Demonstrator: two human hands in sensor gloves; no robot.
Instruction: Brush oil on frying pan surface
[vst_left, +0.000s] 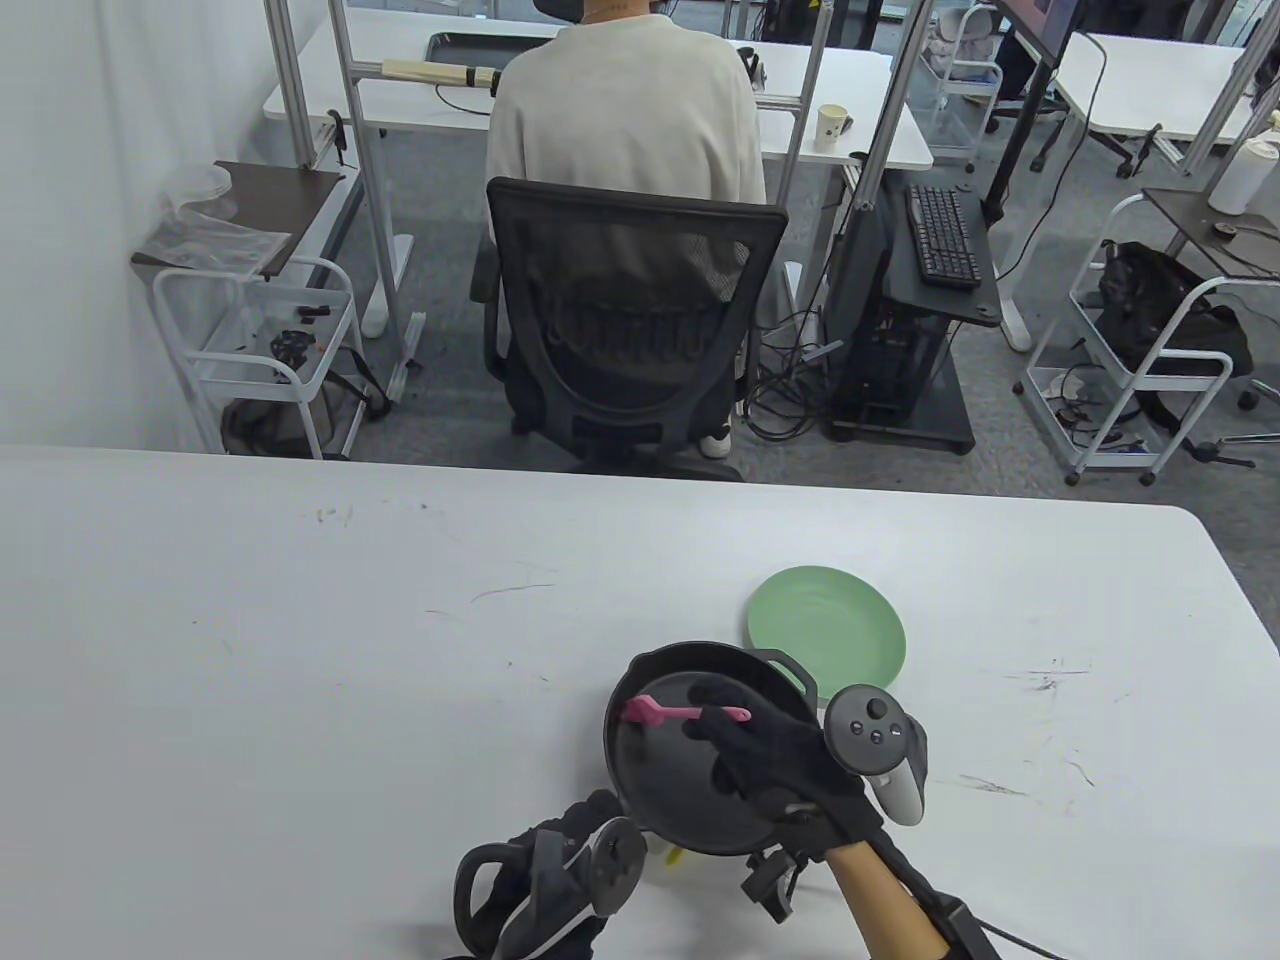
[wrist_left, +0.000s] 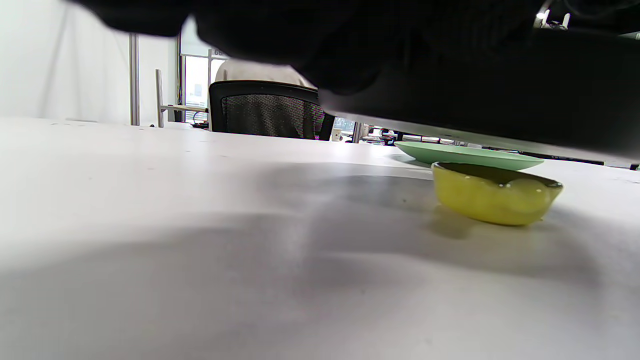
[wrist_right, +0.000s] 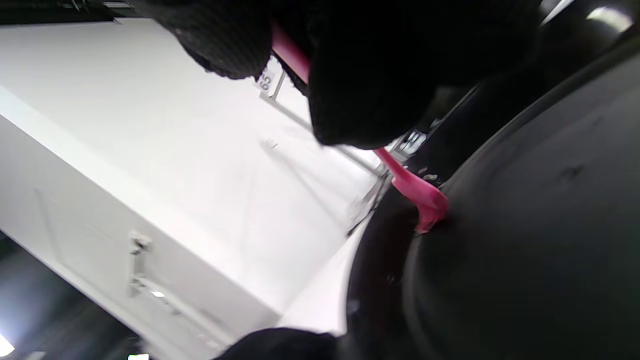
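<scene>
sitting near the table's (vst_left: 300, 620) near edge, the black frying pan (vst_left: 665, 790) seems raised above the surface, probably held by the left hand (vst_left: 560, 880) at its handle, though that grip is hidden. the right hand (vst_left: 775, 765) grips the pink brush (vst_left: 685, 712), bristles touching the pan's far-left floor. the yellow oil dish (wrist_left: 495, 197) waits beneath, a green plate (vst_left: 828, 628) beyond.

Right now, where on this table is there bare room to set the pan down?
The table's whole left half is bare, from the far edge to the frying pan. A smaller patch lies right of the green plate. It is crowded around the pan: plate behind, yellow dish beneath it, left hand and right hand close.
</scene>
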